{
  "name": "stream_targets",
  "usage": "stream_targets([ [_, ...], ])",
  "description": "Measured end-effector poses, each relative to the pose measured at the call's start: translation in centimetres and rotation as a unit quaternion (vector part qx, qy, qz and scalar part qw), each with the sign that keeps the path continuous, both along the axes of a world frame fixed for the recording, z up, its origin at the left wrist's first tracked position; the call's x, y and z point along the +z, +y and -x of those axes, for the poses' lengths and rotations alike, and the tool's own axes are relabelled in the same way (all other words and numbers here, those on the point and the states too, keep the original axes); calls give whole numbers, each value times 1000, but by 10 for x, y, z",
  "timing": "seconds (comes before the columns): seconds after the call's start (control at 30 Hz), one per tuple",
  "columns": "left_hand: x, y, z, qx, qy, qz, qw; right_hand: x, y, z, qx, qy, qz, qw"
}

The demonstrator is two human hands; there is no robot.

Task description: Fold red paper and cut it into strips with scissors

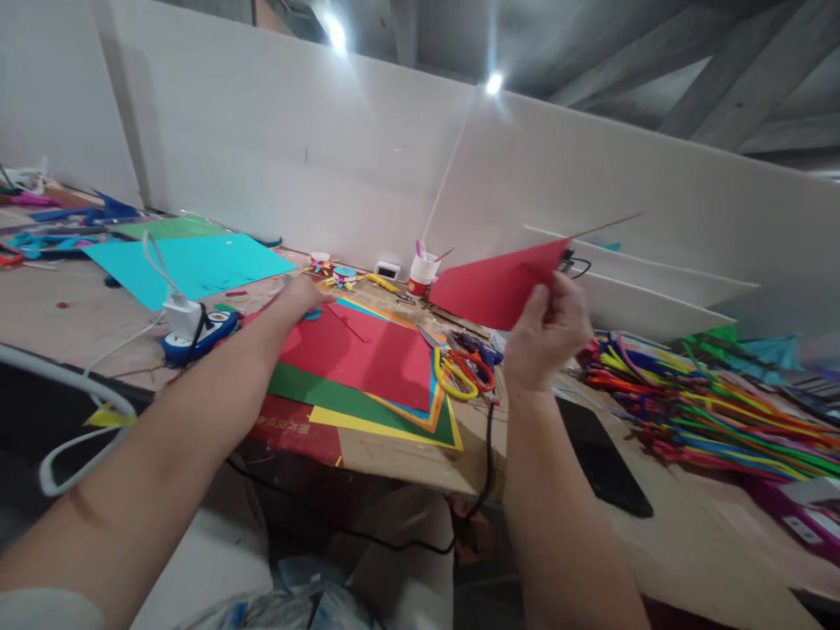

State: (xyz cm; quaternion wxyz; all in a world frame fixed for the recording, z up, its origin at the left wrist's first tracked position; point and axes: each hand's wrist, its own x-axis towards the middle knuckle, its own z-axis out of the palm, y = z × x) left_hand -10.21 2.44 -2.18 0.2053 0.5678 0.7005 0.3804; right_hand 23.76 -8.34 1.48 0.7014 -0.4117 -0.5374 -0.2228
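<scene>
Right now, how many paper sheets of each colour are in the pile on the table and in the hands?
Red: 2, one sheet pinched in the right hand, one on top of the pile
Green: 1
Yellow: 1
Orange: 1 edge
Blue: 1 edge
Total: 6
The left hand holds no sheet; it reaches past the pile.

the left hand (303, 293) is far away and its fingers are too small to tell what they touch. the right hand (548, 328) hides the bottom corner of the red paper (499, 284) it pinches. the pile of fuzzy sticks (709, 407) runs off the right edge. the stack of paper sheets (367, 376) hides most of its lower sheets. the things in the cup (423, 269) are too small to tell.
</scene>
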Motion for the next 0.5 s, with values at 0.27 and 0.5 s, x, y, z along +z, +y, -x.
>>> stream_targets([
  [0.27,22,-27,-44,-145,-208,-63,965,-26,-8,52,184,-342,234,891],
  [0.5,29,-49,-66,-228,-335,-141,903,-19,-22,62,233,-323,366,841],
])
